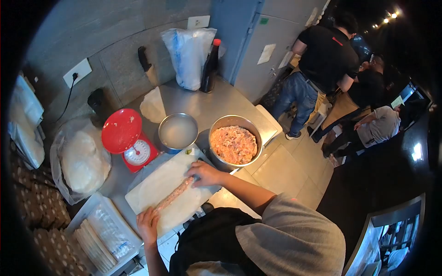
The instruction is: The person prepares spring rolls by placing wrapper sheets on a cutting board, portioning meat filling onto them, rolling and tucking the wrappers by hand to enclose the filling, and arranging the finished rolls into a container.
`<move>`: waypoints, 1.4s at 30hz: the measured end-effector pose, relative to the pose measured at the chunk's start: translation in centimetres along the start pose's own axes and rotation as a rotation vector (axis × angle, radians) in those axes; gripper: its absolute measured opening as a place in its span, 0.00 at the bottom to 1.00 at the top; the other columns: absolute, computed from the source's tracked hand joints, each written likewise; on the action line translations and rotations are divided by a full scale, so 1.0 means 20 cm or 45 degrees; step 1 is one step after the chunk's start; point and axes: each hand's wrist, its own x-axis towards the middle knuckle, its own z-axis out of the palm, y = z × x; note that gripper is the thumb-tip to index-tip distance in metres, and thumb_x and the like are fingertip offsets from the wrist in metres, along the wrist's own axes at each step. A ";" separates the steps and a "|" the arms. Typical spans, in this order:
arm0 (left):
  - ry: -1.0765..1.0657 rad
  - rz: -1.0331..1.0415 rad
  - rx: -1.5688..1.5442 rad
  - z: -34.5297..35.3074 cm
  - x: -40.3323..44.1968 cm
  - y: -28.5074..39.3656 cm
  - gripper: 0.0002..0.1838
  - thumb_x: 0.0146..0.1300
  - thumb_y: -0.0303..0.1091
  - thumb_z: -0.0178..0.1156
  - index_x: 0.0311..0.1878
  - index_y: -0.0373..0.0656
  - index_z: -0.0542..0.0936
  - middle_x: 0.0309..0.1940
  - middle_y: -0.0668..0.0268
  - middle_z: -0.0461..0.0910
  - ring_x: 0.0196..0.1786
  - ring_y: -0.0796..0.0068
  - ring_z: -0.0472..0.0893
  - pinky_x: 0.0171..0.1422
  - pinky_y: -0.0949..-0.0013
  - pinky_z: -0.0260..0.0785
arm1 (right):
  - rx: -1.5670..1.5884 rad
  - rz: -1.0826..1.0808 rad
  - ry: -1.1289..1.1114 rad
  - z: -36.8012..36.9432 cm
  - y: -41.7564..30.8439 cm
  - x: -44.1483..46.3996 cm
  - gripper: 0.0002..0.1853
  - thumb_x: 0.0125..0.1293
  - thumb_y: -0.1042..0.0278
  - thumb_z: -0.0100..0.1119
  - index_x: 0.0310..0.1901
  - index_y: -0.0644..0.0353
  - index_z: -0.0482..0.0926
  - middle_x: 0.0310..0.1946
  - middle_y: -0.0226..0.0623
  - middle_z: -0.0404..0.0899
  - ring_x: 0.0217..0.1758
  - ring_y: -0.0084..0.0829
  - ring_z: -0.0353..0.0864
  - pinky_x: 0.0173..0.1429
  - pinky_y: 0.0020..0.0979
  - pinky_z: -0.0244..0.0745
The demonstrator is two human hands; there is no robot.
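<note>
Steel pot [235, 120] contains mince [234, 145]; left hand [147, 224] and right hand [203, 174] hold a mince roll [174, 197].

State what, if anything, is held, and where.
Meat roll: left hand at its left end, right hand at its right; actual grip or mere touch, can't tell.

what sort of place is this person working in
Likely a commercial kitchen: there's a red dial scale, a metal pot of minced mixture, and several other people nearby.
</note>
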 end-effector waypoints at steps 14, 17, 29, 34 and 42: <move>0.056 -0.144 -0.096 -0.10 -0.17 -0.06 0.34 0.50 0.38 0.72 0.63 0.43 0.75 0.58 0.58 0.76 0.61 0.53 0.71 0.65 0.56 0.64 | -0.358 -0.256 -0.339 0.02 -0.42 -0.18 0.29 0.45 0.60 0.75 0.53 0.46 0.80 0.58 0.35 0.73 0.58 0.41 0.71 0.61 0.42 0.65; 0.067 -0.158 -0.096 -0.09 -0.17 -0.01 0.32 0.52 0.38 0.71 0.61 0.42 0.75 0.56 0.59 0.77 0.60 0.54 0.72 0.65 0.56 0.65 | -0.350 -0.404 -0.231 0.13 -0.36 -0.21 0.17 0.50 0.67 0.70 0.45 0.48 0.82 0.54 0.35 0.75 0.55 0.41 0.73 0.58 0.41 0.65; -0.057 0.431 0.206 0.15 -0.01 0.20 0.23 0.58 0.32 0.58 0.60 0.43 0.74 0.56 0.62 0.76 0.60 0.63 0.73 0.67 0.59 0.63 | -0.137 -0.219 -0.126 0.19 -0.15 0.40 0.09 0.52 0.65 0.69 0.34 0.55 0.82 0.28 0.31 0.80 0.39 0.35 0.78 0.46 0.36 0.66; -0.032 0.287 0.281 0.29 0.08 0.15 0.27 0.58 0.34 0.61 0.62 0.42 0.73 0.57 0.63 0.76 0.61 0.63 0.73 0.69 0.58 0.62 | -0.416 -0.282 -0.060 0.21 -0.09 0.39 0.09 0.55 0.66 0.65 0.38 0.54 0.81 0.32 0.32 0.79 0.42 0.36 0.78 0.46 0.37 0.67; -0.037 0.172 0.340 0.33 0.11 0.20 0.26 0.55 0.38 0.63 0.58 0.45 0.76 0.43 0.67 0.78 0.47 0.68 0.77 0.53 0.61 0.69 | -0.433 -0.570 -0.291 0.14 -0.23 0.14 0.16 0.59 0.68 0.57 0.49 0.59 0.79 0.45 0.36 0.76 0.49 0.38 0.75 0.54 0.38 0.70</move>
